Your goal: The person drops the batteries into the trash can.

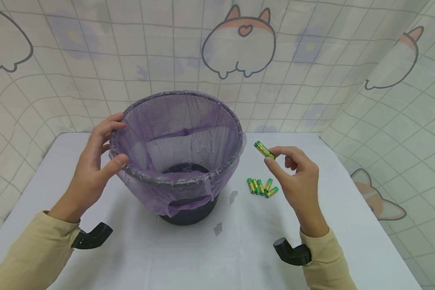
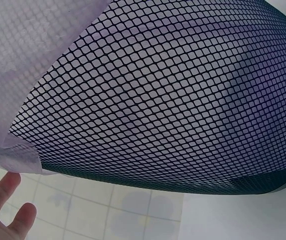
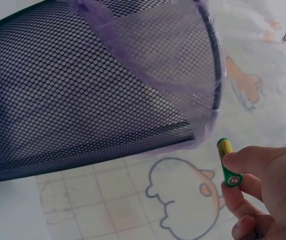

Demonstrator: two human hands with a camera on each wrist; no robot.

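While the left hand (image 1: 88,161) is gripping the bin (image 2: 152,105), the right hand (image 1: 299,181) is pinching a battery (image 1: 264,149) to the bin's right, above the bench (image 1: 239,249) where five more batteries (image 1: 260,187) are lying.

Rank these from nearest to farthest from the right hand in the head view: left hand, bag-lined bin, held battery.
1. Held battery: pinched between the right hand's thumb and finger.
2. Bag-lined bin: to that hand's left.
3. Left hand: across the bin, on its left rim.
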